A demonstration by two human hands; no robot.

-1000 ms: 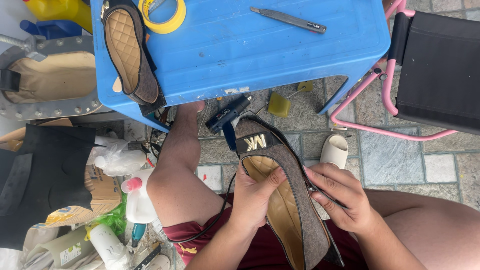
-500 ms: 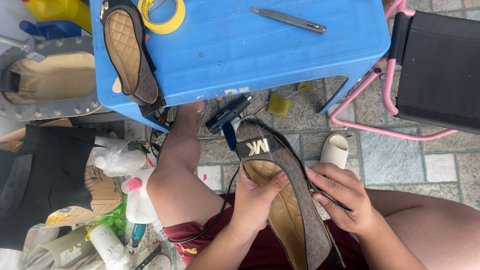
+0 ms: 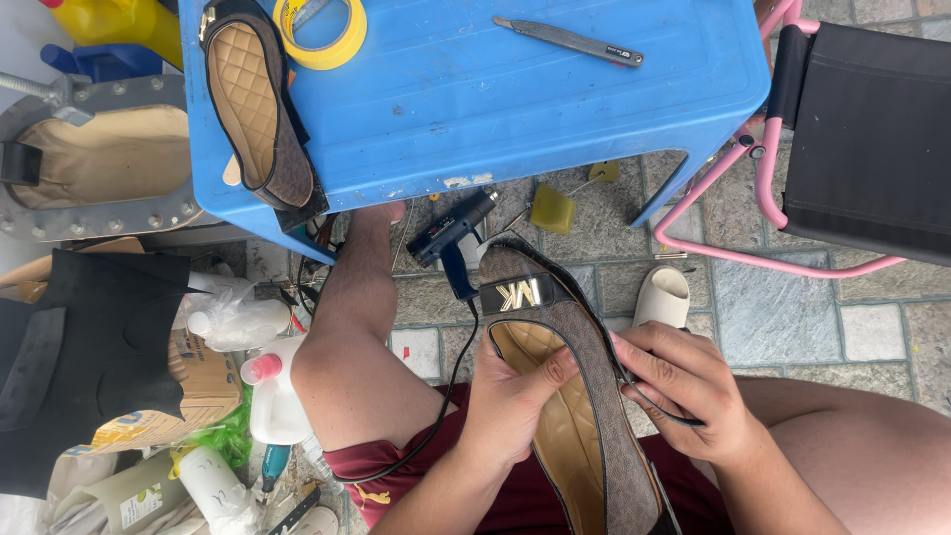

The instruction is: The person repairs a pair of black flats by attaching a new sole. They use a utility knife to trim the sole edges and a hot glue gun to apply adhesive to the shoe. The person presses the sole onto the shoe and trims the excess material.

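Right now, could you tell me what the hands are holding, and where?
Both grip the shoe: left hand on its left rim, right hand on its right edge.

Bare arms and knees, maroon shorts (image 3: pixel 515 505) with small yellow emblem.

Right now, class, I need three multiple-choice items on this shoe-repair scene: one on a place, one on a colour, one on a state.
1. Where does the second brown flat shoe lie?
A. on the blue plastic stool
B. on the folding chair
C. in a box

2. What colour is the tape roll?
A. red
B. yellow
C. white

3. How is the brown flat shoe in the lap held?
A. left hand only
B. untouched
C. both hands, with right hand

Answers: 1 A, it rests on the stool's top; 2 B, a yellow ring; 3 C, a hand grips each side.
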